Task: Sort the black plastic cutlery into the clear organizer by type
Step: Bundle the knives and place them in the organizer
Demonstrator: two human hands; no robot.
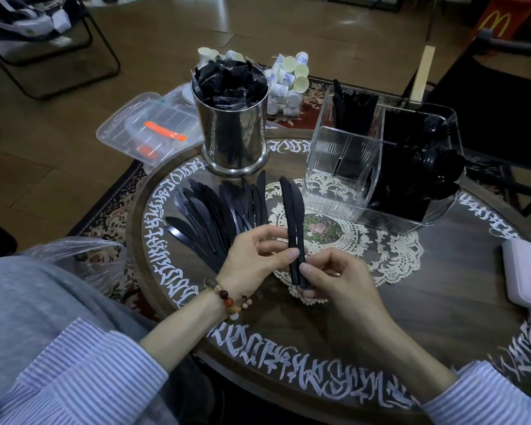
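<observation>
Head view: two black plastic knives [292, 216] are held upright and side by side above the round dark wooden table [442, 289], their handles pinched by the thumb and fingers of the left hand [252, 259] and of the right hand [334, 277]. White ornamental lettering is painted round the table rim, but it cannot be read; a yellow arched "M" logo is seen on a red bag [500, 18] on the floor at far right. A loose pile of black plastic knives [215, 210] is fanned on the table left of the hands. The clear plastic organizer [380, 154] stands at right rear, with black cutlery in its rear and right compartments. One shiny metal canister [233, 130] stuffed with black sachets stands behind the pile. A white lace doily [390, 256] lies under the hands.
</observation>
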